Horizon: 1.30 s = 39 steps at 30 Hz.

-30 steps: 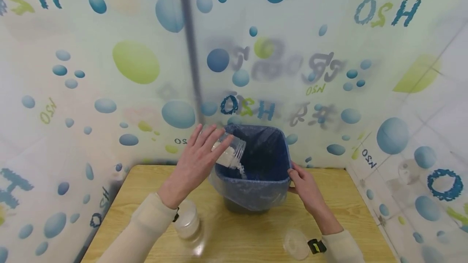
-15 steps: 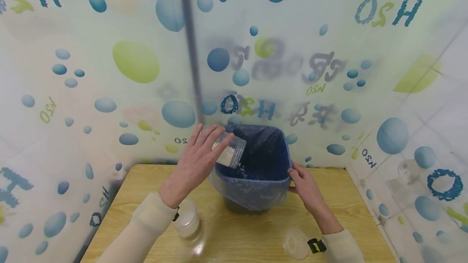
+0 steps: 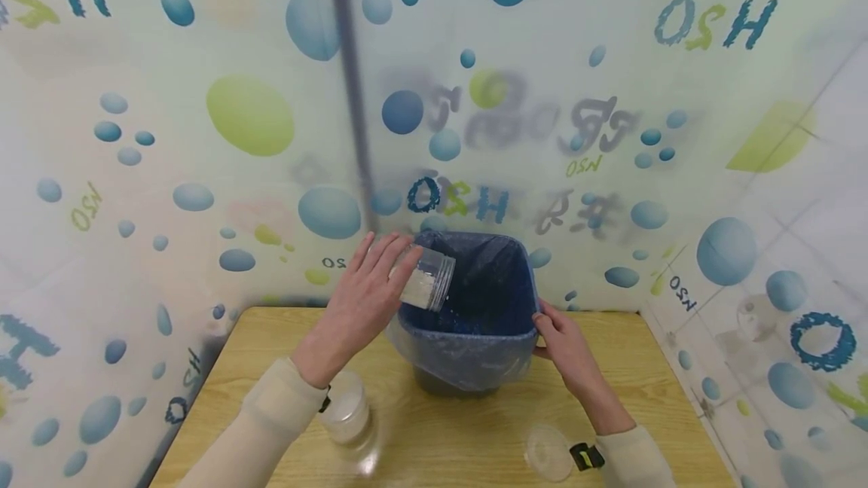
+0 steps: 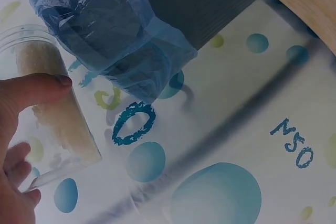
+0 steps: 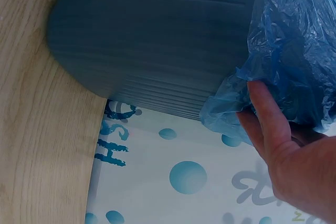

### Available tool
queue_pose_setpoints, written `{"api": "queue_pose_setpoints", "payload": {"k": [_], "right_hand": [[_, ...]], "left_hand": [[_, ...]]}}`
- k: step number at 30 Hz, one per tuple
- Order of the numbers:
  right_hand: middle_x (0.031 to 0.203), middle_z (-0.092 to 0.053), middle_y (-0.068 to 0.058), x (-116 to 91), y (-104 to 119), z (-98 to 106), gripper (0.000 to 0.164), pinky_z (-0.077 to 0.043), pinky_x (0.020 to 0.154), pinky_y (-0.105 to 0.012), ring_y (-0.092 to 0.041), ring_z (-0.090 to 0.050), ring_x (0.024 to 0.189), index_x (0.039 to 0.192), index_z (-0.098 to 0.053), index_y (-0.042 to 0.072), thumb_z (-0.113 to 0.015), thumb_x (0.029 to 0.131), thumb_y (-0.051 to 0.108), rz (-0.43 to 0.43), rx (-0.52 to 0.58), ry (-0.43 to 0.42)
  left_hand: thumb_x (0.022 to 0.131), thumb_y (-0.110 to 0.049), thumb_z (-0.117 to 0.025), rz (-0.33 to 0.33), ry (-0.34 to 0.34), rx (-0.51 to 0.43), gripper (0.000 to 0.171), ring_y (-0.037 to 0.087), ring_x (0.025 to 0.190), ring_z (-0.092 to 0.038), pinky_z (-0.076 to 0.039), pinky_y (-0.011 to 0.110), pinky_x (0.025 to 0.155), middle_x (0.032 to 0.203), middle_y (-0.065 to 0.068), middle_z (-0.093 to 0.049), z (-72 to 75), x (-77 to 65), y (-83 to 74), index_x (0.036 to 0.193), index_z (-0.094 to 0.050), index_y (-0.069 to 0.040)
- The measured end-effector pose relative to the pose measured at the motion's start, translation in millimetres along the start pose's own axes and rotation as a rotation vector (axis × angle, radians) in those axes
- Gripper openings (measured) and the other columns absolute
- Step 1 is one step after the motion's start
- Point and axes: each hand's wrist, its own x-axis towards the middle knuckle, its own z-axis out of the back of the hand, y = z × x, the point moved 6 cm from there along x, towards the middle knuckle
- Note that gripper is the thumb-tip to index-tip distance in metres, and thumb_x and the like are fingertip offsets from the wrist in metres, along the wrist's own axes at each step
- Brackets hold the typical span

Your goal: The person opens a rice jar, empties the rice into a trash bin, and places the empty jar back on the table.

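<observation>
My left hand grips a clear jar and tilts it, mouth down and to the right, over the left side of a trash bin. Whitish, fine-grained contents lie along the jar's lower side, and a few specks show below its mouth. In the left wrist view the thumb presses across the jar wall. A blue plastic bag lines the bin and folds over its rim. My right hand holds the bin's right rim through the bag, thumb on top; in the right wrist view its fingers touch the crinkled bag.
A second clear jar with whitish contents stands on the wooden table, beside my left wrist. A round translucent lid lies near my right wrist. Behind the table hangs a patterned curtain; a tiled wall is at right.
The stream of grains from the jar has thinned to a few specks, and less shows at its mouth. The jar is slightly further left; my right hand stays at the rim.
</observation>
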Motion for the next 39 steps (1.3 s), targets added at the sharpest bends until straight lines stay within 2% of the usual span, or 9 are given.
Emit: {"api": "queue_pose_setpoints", "payload": {"k": [6, 13, 18, 31, 39], "right_hand": [[0.159, -0.041, -0.022, 0.1, -0.3, 0.0, 0.053, -0.054, 0.098, -0.052, -0.040, -0.048, 0.140, 0.159, -0.037, 0.002, -0.041, 0.112, 0.025, 0.003, -0.006, 0.002], [0.159, -0.042, -0.021, 0.2, -1.1, 0.0, 0.053, -0.054, 0.098, -0.052, -0.040, -0.048, 0.140, 0.159, -0.038, 0.004, -0.041, 0.111, 0.026, -0.003, -0.005, 0.004], [0.158, -0.042, -0.022, 0.0, -1.0, -0.1, 0.052, -0.053, 0.098, -0.053, -0.040, -0.048, 0.140, 0.159, -0.038, 0.003, -0.041, 0.112, 0.025, -0.001, 0.001, 0.003], [0.158, -0.043, -0.022, -0.1, -2.5, -0.1, 0.052, -0.054, 0.096, -0.053, -0.040, -0.049, 0.139, 0.158, -0.039, 0.003, -0.041, 0.111, 0.025, 0.005, -0.012, -0.013], [0.158, -0.042, -0.022, -0.7, -2.0, -0.2, 0.052, -0.055, 0.096, -0.052, -0.040, -0.048, 0.140, 0.158, -0.038, 0.002, -0.041, 0.112, 0.025, 0.007, -0.017, -0.010]], "left_hand": [[0.085, 0.009, -0.068, -0.004, -0.009, -0.019, 0.057, 0.043, 0.135, -0.045, -0.033, 0.054, 0.119, 0.142, 0.025, -0.049, 1.5, 3.2, -0.4, 0.139, -0.056, -0.005], [0.086, 0.015, -0.069, -0.021, 0.034, -0.036, 0.064, 0.042, 0.137, -0.043, -0.032, 0.055, 0.119, 0.144, 0.025, -0.048, -0.7, 2.5, -3.4, 0.144, -0.055, -0.007], [0.085, 0.015, -0.071, -0.031, 0.064, -0.027, 0.068, 0.041, 0.140, -0.040, -0.026, 0.052, 0.123, 0.146, 0.024, -0.046, -2.5, 0.9, -4.8, 0.146, -0.053, -0.008], [0.088, 0.016, -0.064, -0.053, 0.092, -0.015, 0.067, 0.040, 0.143, -0.036, -0.021, 0.048, 0.125, 0.149, 0.023, -0.044, -2.3, 0.1, -5.7, 0.149, -0.051, -0.010], [0.087, 0.018, -0.066, -0.074, 0.081, -0.003, 0.070, 0.041, 0.144, -0.037, -0.020, 0.048, 0.125, 0.150, 0.024, -0.044, -1.7, 0.9, -6.6, 0.149, -0.051, -0.009]]}}
